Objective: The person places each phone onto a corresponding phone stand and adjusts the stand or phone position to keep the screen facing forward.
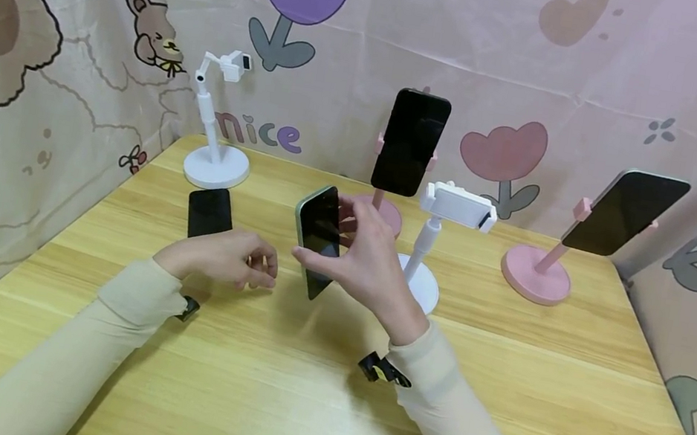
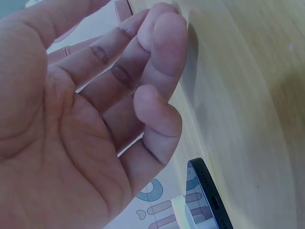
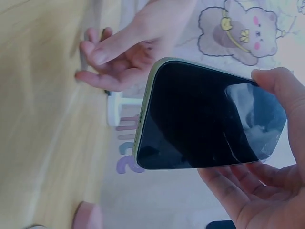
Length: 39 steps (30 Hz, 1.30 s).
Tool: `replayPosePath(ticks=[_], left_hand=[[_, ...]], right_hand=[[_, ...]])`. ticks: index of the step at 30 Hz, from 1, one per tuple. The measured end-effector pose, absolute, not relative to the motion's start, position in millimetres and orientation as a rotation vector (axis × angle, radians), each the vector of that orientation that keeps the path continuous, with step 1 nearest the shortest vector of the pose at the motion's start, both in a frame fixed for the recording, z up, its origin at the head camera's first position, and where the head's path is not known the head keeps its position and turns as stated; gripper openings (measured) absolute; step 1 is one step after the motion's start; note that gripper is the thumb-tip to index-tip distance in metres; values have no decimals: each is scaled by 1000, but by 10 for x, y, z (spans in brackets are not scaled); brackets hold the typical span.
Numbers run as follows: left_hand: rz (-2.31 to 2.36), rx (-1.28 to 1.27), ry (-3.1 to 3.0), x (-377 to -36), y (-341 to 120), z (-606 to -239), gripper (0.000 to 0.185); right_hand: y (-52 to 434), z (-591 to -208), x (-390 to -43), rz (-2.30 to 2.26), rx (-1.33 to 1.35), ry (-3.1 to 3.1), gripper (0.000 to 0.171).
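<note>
Wooden surface (image 1: 309,392) is carrying stands; right hand (image 1: 369,258) fingers are grasping an upright, dark-screened, green-edged phone (image 1: 317,235); left hand (image 1: 227,258) fingers are hanging loosely curled, holding nothing.

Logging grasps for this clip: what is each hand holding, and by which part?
Right hand grips the green-edged phone by its long edges. Left hand holds nothing.

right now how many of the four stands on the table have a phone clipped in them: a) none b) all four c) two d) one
c: the two pink stands, the middle one and the right one, each carry a dark phone, while the white stand at the back left and the white stand by the hands have empty clips.
</note>
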<state>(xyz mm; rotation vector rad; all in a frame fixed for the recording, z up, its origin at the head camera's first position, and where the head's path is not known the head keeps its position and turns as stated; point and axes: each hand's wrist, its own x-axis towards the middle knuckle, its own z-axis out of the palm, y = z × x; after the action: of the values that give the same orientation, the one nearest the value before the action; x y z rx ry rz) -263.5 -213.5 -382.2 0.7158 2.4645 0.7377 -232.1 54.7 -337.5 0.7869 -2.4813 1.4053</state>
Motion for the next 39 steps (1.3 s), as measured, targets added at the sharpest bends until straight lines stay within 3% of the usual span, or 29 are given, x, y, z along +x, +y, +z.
replayPosePath(ticks=[18, 27, 39], left_hand=[[759, 714, 2464, -2625, -2099, -3830, 15], [738, 717, 2495, -2608, -2073, -3784, 38], [729, 895, 2666, -2592, -1865, -3618, 45]], right_hand=[[686, -3023, -2053, 1542, 770, -2362, 79], [761, -2897, -1951, 1483, 816, -2318, 80], [867, -2748, -1848, 1576, 797, -2198, 78]])
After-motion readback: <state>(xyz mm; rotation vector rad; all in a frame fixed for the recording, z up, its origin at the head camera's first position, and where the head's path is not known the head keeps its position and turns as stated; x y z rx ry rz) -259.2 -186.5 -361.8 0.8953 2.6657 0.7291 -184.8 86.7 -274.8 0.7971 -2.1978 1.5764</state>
